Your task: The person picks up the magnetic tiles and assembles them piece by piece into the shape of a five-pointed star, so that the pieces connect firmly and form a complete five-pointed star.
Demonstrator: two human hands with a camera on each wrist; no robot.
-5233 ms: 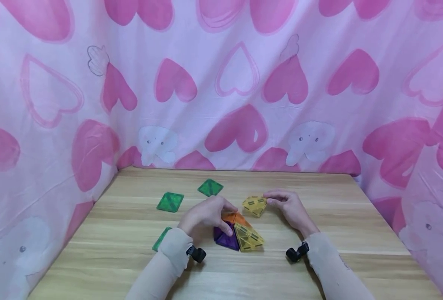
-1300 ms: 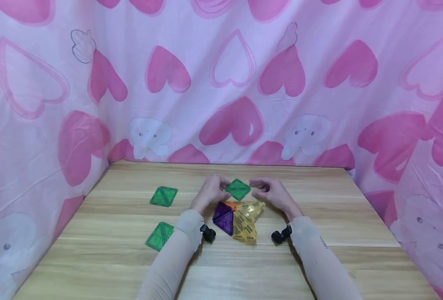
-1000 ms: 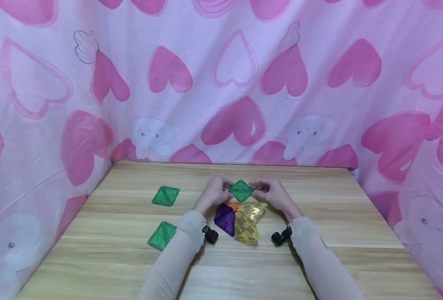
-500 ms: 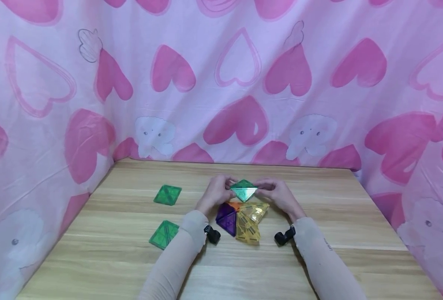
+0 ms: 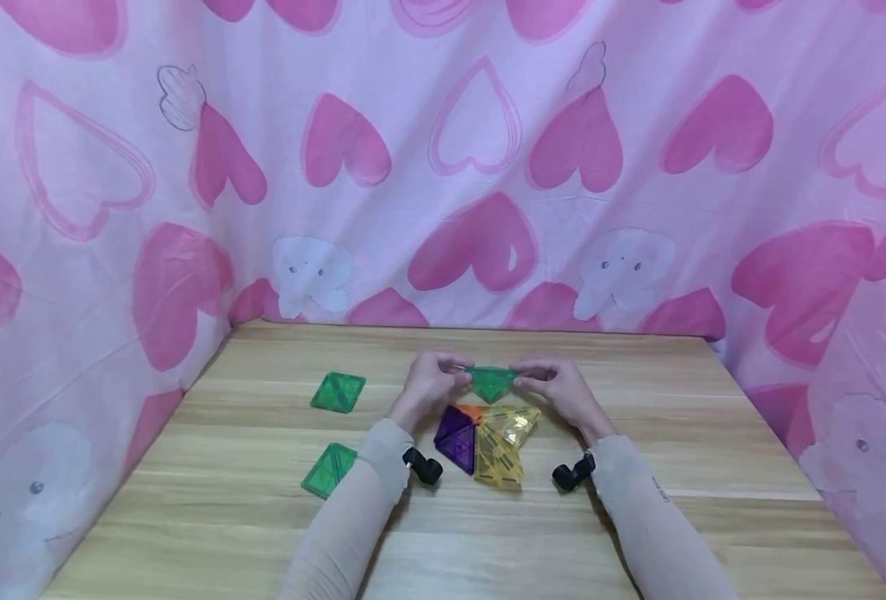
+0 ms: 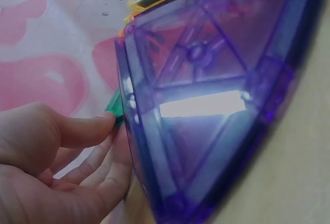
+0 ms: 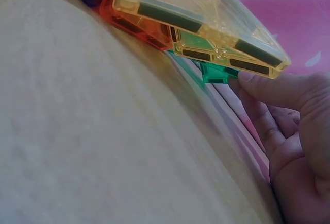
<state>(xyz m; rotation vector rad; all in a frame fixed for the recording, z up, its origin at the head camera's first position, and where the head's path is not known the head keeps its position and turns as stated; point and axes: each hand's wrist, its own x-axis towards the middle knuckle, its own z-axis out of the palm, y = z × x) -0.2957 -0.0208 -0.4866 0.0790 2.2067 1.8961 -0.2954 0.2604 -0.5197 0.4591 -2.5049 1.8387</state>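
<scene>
Behind a small structure of magnetic tiles, my left hand [image 5: 429,382] and right hand [image 5: 564,392] pinch opposite corners of a green pair of triangular magnetic tiles [image 5: 493,384]. The pair is bent along its middle seam, with its near point toward me. The structure joins purple tiles [image 5: 456,437], orange tiles [image 5: 472,412] and tilted yellow tiles [image 5: 498,454]. In the left wrist view, a purple tile [image 6: 206,80] hides most of the green pair [image 6: 115,106]. In the right wrist view, yellow tiles [image 7: 201,15] stand before the green edge [image 7: 216,73] under my thumb.
Two more green tile pairs lie flat on the wooden table [image 5: 247,533] at the left: one farther back [image 5: 338,392], one nearer [image 5: 328,469] and partly behind my left sleeve. A pink heart-patterned curtain [image 5: 473,242] surrounds the table's back and sides.
Earlier, my right hand held a yellow piece, which now sits on the structure. The back green pair came between both hands; its flat diamond shape has since folded at the seam.
</scene>
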